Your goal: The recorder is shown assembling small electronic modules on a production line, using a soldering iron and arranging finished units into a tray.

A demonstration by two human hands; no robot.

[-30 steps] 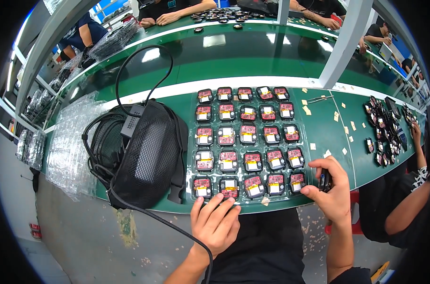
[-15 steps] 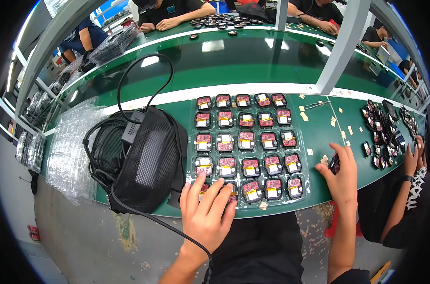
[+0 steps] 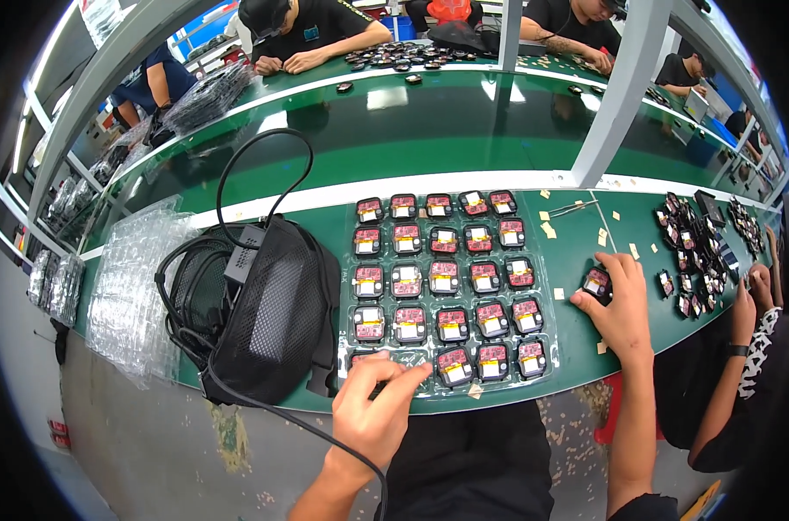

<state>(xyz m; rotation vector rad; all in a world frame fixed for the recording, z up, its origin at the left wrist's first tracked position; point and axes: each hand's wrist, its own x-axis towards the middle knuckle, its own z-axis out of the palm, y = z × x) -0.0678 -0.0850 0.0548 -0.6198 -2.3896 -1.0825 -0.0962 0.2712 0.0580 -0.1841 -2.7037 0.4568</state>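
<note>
A clear plastic tray [image 3: 546,347] lies on the green workbench, filled with rows of small square black electronic modules [image 3: 444,278] showing red circuit boards and white-and-yellow labels. My left hand [image 3: 368,417] is over the tray's near left corner, fingers curled inward. Whatever it grips is hidden beneath the fingers. Beside its fingertips, a near-row pocket shows bare plastic. Right of the tray, my right hand [image 3: 620,317] grips one black module [image 3: 597,283] between thumb and fingers, its red board facing up.
A black mesh bag [image 3: 277,304] with cables stands left of the tray; one cable crosses my left forearm. Clear trays [image 3: 134,286] are stacked farther left. Tweezers [image 3: 572,208] and paper bits lie right. A module pile [image 3: 694,252] sits near a co-worker's hands [image 3: 750,295].
My left fingers have curled in, and a near-row pocket that held a module now shows bare plastic. The module in my right hand has turned from edge-on to board-up. The view has shifted slightly.
</note>
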